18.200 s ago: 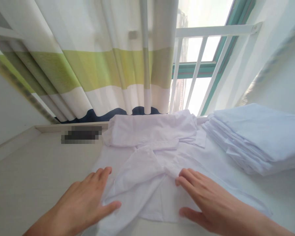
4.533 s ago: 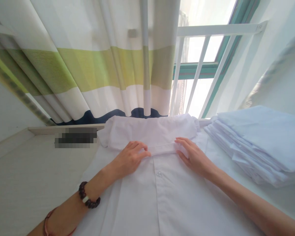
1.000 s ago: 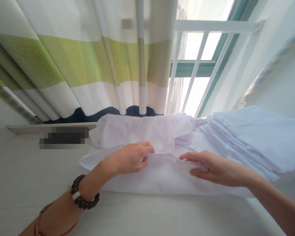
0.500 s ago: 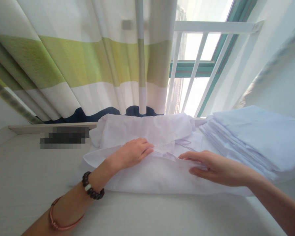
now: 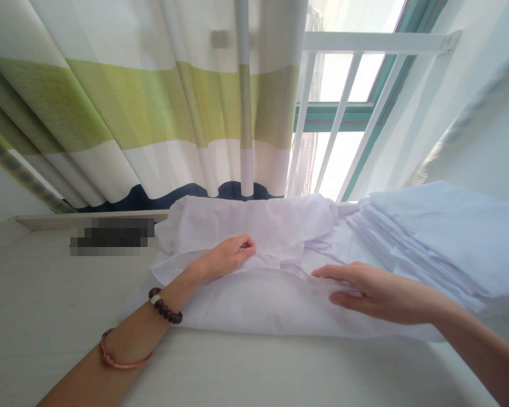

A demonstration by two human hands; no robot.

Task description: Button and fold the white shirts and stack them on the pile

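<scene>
A white cloth garment (image 5: 263, 299) with thin ties lies folded over itself on the pale surface. My left hand (image 5: 227, 257), with a dark beaded bracelet at its wrist, rests over the middle fold. Its thumb and index finger are curled together; whatever is between them, if anything, is hidden. To the right, my right hand (image 5: 369, 291) touches the near layer of the garment, its thumb and fingers apart and its fingertips by the raised fold edge.
At the right is a stack of folded white cloth (image 5: 449, 237). A blurred-out dark patch (image 5: 112, 234) lies at the left near the back ledge (image 5: 85, 217). Behind are a green-and-white curtain (image 5: 152, 107) and a white window railing (image 5: 373, 42).
The fingers of my left hand have curled in from lying stretched out, and the hand has shifted slightly. My right hand has hardly moved. The view has tilted a little.
</scene>
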